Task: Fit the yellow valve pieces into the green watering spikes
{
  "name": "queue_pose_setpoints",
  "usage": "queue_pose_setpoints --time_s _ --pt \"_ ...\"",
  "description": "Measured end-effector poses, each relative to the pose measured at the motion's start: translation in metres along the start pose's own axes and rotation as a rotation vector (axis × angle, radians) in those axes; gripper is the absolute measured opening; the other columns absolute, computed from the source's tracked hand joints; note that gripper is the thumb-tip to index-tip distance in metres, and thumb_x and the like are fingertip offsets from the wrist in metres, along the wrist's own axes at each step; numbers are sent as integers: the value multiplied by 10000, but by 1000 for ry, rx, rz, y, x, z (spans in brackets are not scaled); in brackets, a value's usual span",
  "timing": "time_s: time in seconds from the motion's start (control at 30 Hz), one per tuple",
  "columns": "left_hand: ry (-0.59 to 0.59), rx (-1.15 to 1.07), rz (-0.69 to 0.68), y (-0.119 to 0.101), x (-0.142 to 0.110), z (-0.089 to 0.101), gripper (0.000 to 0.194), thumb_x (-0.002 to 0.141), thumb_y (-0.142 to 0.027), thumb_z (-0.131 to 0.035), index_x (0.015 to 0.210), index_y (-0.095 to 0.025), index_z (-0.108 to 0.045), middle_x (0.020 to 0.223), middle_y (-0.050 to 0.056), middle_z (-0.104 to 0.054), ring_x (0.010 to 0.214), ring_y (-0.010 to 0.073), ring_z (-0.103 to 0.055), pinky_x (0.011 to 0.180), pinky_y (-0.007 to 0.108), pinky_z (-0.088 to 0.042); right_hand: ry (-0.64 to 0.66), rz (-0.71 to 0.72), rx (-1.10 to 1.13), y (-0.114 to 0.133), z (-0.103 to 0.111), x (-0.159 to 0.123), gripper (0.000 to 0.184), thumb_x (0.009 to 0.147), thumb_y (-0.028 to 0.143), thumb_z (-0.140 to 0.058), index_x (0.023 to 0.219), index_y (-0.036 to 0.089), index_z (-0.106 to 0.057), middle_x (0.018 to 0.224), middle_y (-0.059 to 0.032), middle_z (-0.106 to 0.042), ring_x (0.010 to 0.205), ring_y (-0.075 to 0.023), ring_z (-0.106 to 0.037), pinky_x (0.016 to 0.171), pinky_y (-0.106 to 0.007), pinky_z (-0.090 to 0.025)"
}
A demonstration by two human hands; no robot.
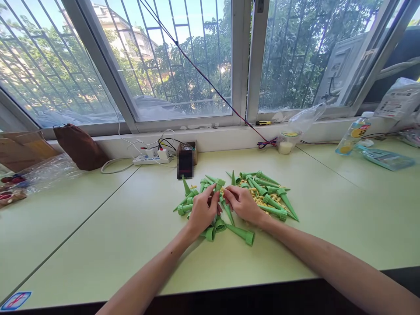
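Observation:
My left hand (204, 210) is closed on a green plastic watering spike (219, 183), its wide capped end pointing up. Facing it, my right hand (243, 203) pinches a small yellow plastic piece (222, 189) against the side of that spike; how far it is seated I cannot tell. Loose green spikes (187, 209) lie around and under my left hand. Beyond my right hand is a heap of more green spikes (287, 203) mixed with small yellow pieces (262, 200). One spike (243, 235) lies apart toward the front edge.
A phone-like dark device (185, 164) leans on a small box behind the spikes. At the back are a power strip (151, 160), a brown bag (80, 146), a plastic cup (286, 143) and a bottle (353, 133). A cord hangs down across the window.

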State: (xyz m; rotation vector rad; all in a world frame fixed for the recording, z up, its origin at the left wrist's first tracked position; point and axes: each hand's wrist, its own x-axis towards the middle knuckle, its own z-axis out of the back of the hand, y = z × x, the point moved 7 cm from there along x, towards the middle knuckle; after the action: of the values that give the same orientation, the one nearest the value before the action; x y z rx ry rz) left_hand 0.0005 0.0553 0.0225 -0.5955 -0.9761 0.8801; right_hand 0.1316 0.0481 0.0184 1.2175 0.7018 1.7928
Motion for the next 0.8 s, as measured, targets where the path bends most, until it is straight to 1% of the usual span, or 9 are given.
queue_pose_setpoints --time_s 0.13,0.27,0.4,0.5,0.6,0.67,0.73,0.77,0.8 --pt "-3 -48 37 1 -2 -1 275 958 -359 -510 1129 -162 -594 669 -39 -554 427 128 -626 429 231 -508 -39 114 -174 4 4 -1 321 993 278 -429 682 201 -458 624 0 -534 563 -132 -446 589 -265 -338" --pt "-15 -53 46 1 -3 0 290 950 -369 -524 1143 -164 -590 685 -35 -547 422 126 -621 401 227 -492 -52 246 -361 7 2 -2 252 995 226 -395 752 203 -457 735 -44 -573 650 -161 -492 639 -272 -358" --pt "-37 -84 36 0 -4 1 288 950 -384 -530 1137 -171 -581 687 -32 -546 451 129 -629 427 233 -511 -68 280 -408 10 0 -4 234 1004 214 -371 785 207 -451 766 -56 -581 669 -170 -507 643 -273 -364" --pt "-37 -147 26 -2 -4 -1 280 952 -405 -527 1116 -180 -559 696 -29 -549 478 135 -638 449 243 -532 -95 269 -387 14 0 -5 245 1002 223 -358 766 214 -421 733 -42 -551 630 -161 -463 619 -276 -347" --pt "-20 -204 19 -3 -4 -4 262 956 -422 -521 1084 -195 -533 696 -33 -543 481 134 -635 447 244 -536 -97 234 -313 17 -1 -5 259 996 232 -360 741 217 -402 695 -23 -517 599 -148 -415 606 -282 -326" --pt "-10 -231 25 -3 -4 -5 255 954 -429 -526 1066 -200 -524 704 -33 -542 486 133 -637 450 246 -541 -91 178 -208 16 -1 -4 272 986 255 -389 716 216 -403 661 -9 -495 579 -139 -396 596 -286 -317" --pt "1 -240 38 -2 -4 -5 248 948 -429 -537 1042 -199 -524 719 -28 -553 493 134 -640 459 250 -546 -74 43 -12 11 -3 -2 310 971 321 -445 682 215 -410 599 12 -460 537 -124 -376 555 -280 -310" --pt "4 -233 39 -2 -3 -5 240 945 -424 -544 1025 -198 -526 723 -25 -561 495 133 -640 460 248 -545 -32 -59 149 5 -6 -2 346 967 372 -466 663 216 -410 562 25 -439 503 -114 -369 519 -269 -305" --pt "4 -219 38 -2 -3 -4 229 943 -416 -550 1009 -197 -527 722 -23 -569 497 132 -640 462 244 -541 31 -164 359 1 -13 -2 383 958 434 -478 650 218 -404 530 35 -417 472 -107 -370 474 -257 -287"
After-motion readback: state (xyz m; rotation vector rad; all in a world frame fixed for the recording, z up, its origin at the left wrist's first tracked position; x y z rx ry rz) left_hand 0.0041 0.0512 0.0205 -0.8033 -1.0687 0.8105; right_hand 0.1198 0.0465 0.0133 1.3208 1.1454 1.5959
